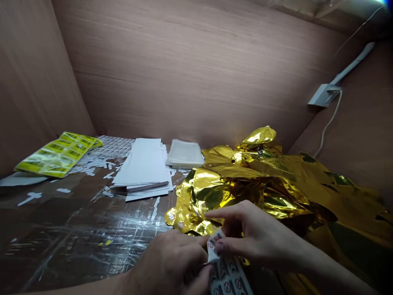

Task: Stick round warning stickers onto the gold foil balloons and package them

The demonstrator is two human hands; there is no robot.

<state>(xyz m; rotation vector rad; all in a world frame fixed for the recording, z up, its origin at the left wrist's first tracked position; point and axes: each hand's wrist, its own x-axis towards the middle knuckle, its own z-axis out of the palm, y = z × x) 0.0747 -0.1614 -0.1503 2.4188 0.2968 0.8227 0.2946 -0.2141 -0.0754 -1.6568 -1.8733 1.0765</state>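
Note:
A sheet of small printed stickers (229, 280) is held low in front of me, its top end bent up between my hands. My left hand (176, 262) grips the sheet's left edge with curled fingers. From the right, my right hand (254, 235) pinches the top of the sheet with the thumb in front, its index finger stretched forward toward the foil. Shiny gold foil pieces (211, 180) lie in a crumpled heap just beyond my hands and to the right. Whether a single sticker is peeled off cannot be made out.
White card sheets (141, 164) are stacked mid-table, beside a pile of clear bags (186, 153). Yellow label sheets (61, 153) in plastic lie left, near another sticker sheet (115, 145) and white paper scraps (89, 166). Wooden panels (184, 73) enclose the taped tabletop (76, 246). A socket box (324, 95) hangs right.

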